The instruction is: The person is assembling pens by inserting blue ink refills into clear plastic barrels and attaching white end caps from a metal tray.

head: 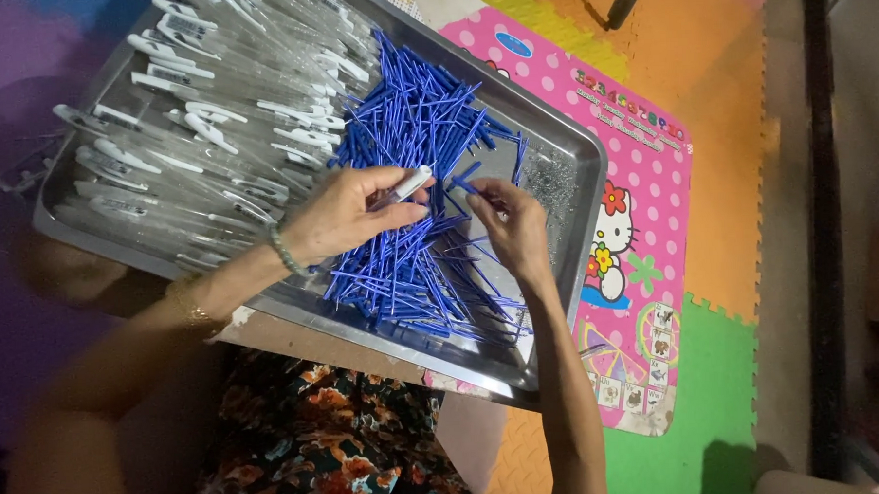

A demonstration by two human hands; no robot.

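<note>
Left hand (346, 216) is curled, fingers pinching a clear pen barrel (403, 187) with a white tip; most of the barrel is buried in the palm, only the tip end shows. Right hand (512, 220) has its fingers pressed together on a single blue refill (465, 183), just beside the barrel tip; can't tell if the two parts touch. Both hands sit over the middle of the metal tray (578, 159).

Blue refill pile (411, 267) covers the tray's middle, running from its far edge to its near edge. Clear barrels with white clips (201, 119) fill the tray's left half, blurred, with the left corner lost in motion smear. Small heap of tiny metal bits (554, 185) by the tray's right edge, too fine to identify. Near edge of the tray is hidden partly by the forearms.

Tray rests over a floral-print lap (320, 446). Pink cartoon mat (642, 201) lies under the tray's right edge, on coloured foam floor tiles (718, 403). Dark object at the top edge is cut off.
</note>
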